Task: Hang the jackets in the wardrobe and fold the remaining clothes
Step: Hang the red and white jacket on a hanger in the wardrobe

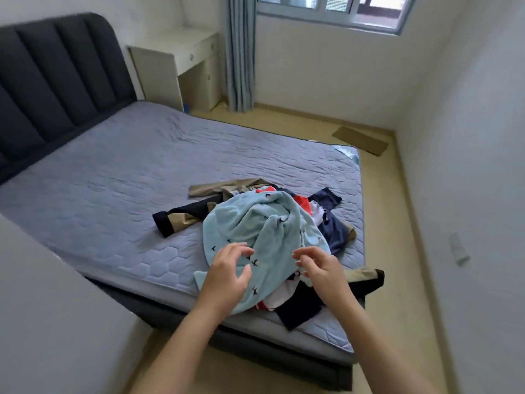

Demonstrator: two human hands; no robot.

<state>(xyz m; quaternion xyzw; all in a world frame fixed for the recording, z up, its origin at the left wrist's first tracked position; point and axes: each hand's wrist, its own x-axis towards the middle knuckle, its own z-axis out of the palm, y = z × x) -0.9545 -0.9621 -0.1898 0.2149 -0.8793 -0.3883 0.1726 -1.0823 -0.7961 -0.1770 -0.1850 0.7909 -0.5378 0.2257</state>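
A heap of clothes lies at the near right corner of the bed (113, 177). On top is a crumpled light blue garment (255, 223) with small dark bird prints. Under it lie a navy and tan jacket (181, 218), a khaki piece (227, 187), a red and white garment (305, 204) and dark navy pieces (301, 308). My left hand (227, 274) hovers over the near edge of the blue garment, fingers spread and loosely bent. Just right of it, my right hand (321, 268) is also over the heap, fingers loosely curled, holding nothing.
The grey quilted mattress stretches left toward a dark padded headboard (56, 72). A white desk (181, 58) and a blue curtain (240, 52) stand by the far wall under a window. A flat cardboard piece (359, 140) lies on the floor. A white ledge (37, 308) is at my left.
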